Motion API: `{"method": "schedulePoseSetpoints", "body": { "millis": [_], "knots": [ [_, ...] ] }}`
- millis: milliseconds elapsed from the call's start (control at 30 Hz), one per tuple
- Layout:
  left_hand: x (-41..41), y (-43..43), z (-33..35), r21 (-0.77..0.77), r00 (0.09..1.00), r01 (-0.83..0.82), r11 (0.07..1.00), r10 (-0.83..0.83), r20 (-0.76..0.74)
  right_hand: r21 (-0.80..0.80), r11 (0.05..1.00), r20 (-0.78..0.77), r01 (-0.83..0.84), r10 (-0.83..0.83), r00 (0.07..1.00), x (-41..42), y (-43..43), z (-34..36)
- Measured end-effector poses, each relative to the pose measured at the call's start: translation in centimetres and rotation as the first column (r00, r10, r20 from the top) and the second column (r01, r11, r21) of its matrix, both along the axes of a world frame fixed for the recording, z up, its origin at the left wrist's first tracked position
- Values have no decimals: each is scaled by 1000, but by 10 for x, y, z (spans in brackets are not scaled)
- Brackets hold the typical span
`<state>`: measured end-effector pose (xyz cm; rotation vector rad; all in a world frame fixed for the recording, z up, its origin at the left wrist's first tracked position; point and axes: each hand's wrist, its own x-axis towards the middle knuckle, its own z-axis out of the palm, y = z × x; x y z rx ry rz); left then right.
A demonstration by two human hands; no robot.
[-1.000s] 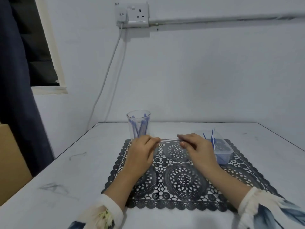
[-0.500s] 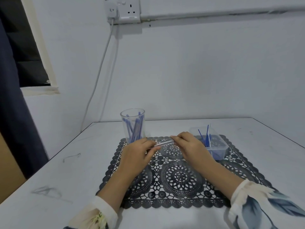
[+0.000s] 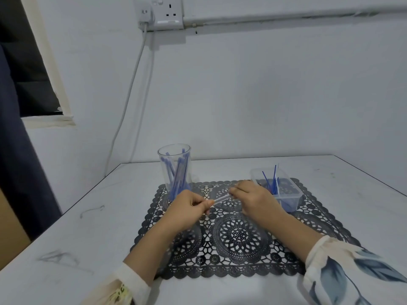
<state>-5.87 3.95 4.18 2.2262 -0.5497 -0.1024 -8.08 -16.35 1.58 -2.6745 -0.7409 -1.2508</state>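
1. Over the far half of the black lace placemat [image 3: 237, 236], a thin clear pen barrel [image 3: 222, 198] was held nearly level between the two hands.
2. Its left end was pinched between the curled fingertips and thumb of the left hand [image 3: 187, 208]. Its right end was gripped by the curled fingers of the right hand [image 3: 255, 199].
3. The barrel was judged to be very light, stiff and hollow. Its smooth plastic skin would be apt to roll or slip under a loose pinch.
4. It was judged best taken near both ends, as shown, so that no bending load would be put on the thin wall.
5. Whether a refill was already seated inside could not be told, the tube being small and slightly blurred.
6. A clear cup [image 3: 175, 170] holding blue pens was stood on the mat's far left corner, just behind the left hand.
7. A clear plastic box [image 3: 293, 194] with loose blue refills [image 3: 273, 179] was set on the far right corner, just beside the right hand.
8. The refills were judged thin, springy and easily bent, so they were best taken near mid-length and fed in straight.
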Motion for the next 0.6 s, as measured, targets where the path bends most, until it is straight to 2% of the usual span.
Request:
{"method": "schedulePoseSetpoints", "body": {
  "millis": [100,233,300,400,533,600],
  "knots": [
    [-2,-2,2,-71,997,-22,997,16,-78,-15,999,31,-41,41,999,-1,1,1],
    [1,-1,-6,-17,996,-92,996,92,1,41,997,21,-58,57,998,3,5,-1],
    [3,2,-8,34,990,-119,992,116,76,99,992,-29,-80,83,996,1,8,-1],
    [3,4,-6,172,949,-198,965,145,279,103,991,-47,-82,88,995,-1,10,-1],
    [3,6,-5,286,893,-211,935,65,445,76,992,-52,-101,105,993,0,11,0],
    [3,7,-5,295,876,-191,936,26,482,80,992,-60,-95,100,993,0,12,0]
  ]
}}
